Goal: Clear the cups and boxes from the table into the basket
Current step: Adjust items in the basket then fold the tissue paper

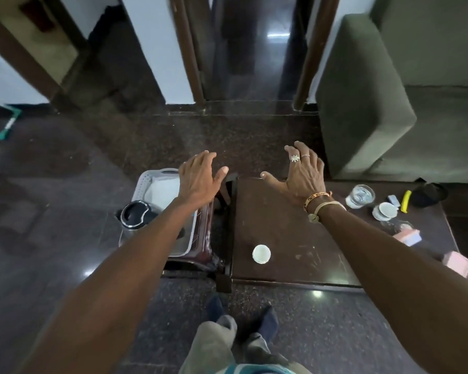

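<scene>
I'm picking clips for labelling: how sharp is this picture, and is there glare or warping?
Head view: the white cup is sharp; toward the right edge the pink box smears; the upper background is blurred; lights glint off the polished floor; the wide lens bows the door frames.

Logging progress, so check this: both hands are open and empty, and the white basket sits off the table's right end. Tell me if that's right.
One thing is wrong: the head view shows the white basket off the table's left end, not its right. The left hand and right hand are indeed open and empty.
</scene>
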`<control>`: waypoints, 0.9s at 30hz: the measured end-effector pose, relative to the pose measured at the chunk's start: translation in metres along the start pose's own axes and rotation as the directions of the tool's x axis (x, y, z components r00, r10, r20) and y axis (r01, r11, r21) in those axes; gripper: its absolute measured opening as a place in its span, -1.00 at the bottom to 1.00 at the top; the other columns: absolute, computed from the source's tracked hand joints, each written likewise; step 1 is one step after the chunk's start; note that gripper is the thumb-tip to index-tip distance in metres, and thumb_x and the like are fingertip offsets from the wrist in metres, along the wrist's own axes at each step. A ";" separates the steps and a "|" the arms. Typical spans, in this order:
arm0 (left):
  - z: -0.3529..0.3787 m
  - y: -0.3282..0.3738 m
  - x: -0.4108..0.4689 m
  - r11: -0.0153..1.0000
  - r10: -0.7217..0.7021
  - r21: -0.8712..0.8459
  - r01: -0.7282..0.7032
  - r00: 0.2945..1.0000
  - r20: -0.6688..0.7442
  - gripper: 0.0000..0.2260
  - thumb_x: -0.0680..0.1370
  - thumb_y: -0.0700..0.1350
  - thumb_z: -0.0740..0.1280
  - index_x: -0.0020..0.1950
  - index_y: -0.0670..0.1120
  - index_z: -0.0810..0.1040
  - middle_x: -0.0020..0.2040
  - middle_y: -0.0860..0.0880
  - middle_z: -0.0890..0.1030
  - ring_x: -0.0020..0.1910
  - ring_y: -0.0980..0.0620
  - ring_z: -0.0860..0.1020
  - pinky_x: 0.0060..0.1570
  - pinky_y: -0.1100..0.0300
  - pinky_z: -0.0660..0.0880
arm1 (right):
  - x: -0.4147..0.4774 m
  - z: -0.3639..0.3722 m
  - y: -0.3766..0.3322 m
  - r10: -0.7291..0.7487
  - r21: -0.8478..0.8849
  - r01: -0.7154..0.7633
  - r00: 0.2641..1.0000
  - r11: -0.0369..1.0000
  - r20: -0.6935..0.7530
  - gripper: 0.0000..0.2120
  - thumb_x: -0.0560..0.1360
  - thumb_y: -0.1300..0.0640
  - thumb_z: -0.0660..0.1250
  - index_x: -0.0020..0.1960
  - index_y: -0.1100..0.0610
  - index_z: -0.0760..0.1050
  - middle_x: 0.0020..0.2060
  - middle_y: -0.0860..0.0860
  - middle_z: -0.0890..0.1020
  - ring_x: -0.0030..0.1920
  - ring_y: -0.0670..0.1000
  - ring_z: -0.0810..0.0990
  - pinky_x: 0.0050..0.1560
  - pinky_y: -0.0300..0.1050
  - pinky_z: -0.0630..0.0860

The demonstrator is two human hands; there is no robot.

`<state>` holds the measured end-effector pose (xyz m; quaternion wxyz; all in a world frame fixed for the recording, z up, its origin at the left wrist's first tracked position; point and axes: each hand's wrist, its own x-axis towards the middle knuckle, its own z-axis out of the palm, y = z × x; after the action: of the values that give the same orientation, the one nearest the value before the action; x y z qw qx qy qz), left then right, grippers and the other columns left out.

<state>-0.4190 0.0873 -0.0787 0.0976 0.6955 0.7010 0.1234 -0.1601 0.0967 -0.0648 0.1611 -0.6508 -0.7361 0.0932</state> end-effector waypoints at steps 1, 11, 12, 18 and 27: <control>-0.001 -0.013 -0.004 1.000 -0.029 -0.005 0.029 1.000 -0.004 -0.48 0.63 0.22 0.13 0.46 -0.09 0.36 0.46 -0.12 0.41 0.46 -0.14 0.36 0.41 -0.15 0.27 | 0.003 0.008 -0.010 -0.026 0.002 0.026 0.999 1.000 0.024 -0.06 0.35 -0.52 0.14 0.48 0.12 0.27 0.48 0.13 0.28 0.46 0.20 0.26 0.44 0.18 0.21; -0.036 -0.117 -0.009 0.965 -0.260 -0.029 0.259 0.965 -0.020 -0.57 0.61 0.09 0.26 0.43 -0.06 0.39 0.42 -0.08 0.47 0.41 -0.13 0.41 0.37 -0.12 0.29 | 0.042 0.049 -0.106 -0.171 0.038 0.168 0.979 0.985 0.111 -0.06 0.35 -0.54 0.11 0.48 0.12 0.27 0.47 0.13 0.28 0.45 0.21 0.27 0.43 0.22 0.24; -0.040 -0.124 -0.006 0.960 -0.280 -0.038 0.279 0.960 -0.021 -0.57 0.61 0.08 0.27 0.43 -0.05 0.39 0.42 -0.08 0.46 0.41 -0.13 0.40 0.38 -0.12 0.28 | 0.048 0.050 -0.114 -0.177 0.041 0.174 0.979 0.984 0.101 -0.06 0.35 -0.54 0.10 0.47 0.12 0.27 0.47 0.13 0.28 0.45 0.21 0.28 0.43 0.22 0.24; -0.057 -0.150 0.012 0.935 -0.347 -0.085 0.345 0.938 -0.013 -0.57 0.60 0.08 0.26 0.43 -0.04 0.39 0.41 -0.09 0.47 0.40 -0.15 0.41 0.36 -0.16 0.28 | 0.074 0.060 -0.149 -0.203 0.037 0.201 0.975 0.979 0.087 -0.08 0.35 -0.54 0.11 0.46 0.09 0.29 0.45 0.11 0.31 0.43 0.20 0.32 0.42 0.22 0.26; -0.026 -0.159 0.008 0.900 -0.428 -0.059 0.432 0.902 0.060 -0.60 0.59 0.07 0.28 0.39 -0.04 0.41 0.33 -0.08 0.53 0.33 -0.14 0.47 0.34 -0.11 0.31 | 0.082 0.121 -0.164 -0.312 0.042 0.312 0.917 0.949 0.249 -0.18 0.39 -0.47 0.21 0.42 0.09 0.33 0.39 0.10 0.39 0.35 0.20 0.40 0.37 0.20 0.32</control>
<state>-0.5788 0.0941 -0.1025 0.1630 0.5224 0.8300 0.1074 -0.3639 0.1641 -0.1108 0.0793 -0.5077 -0.8449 0.1488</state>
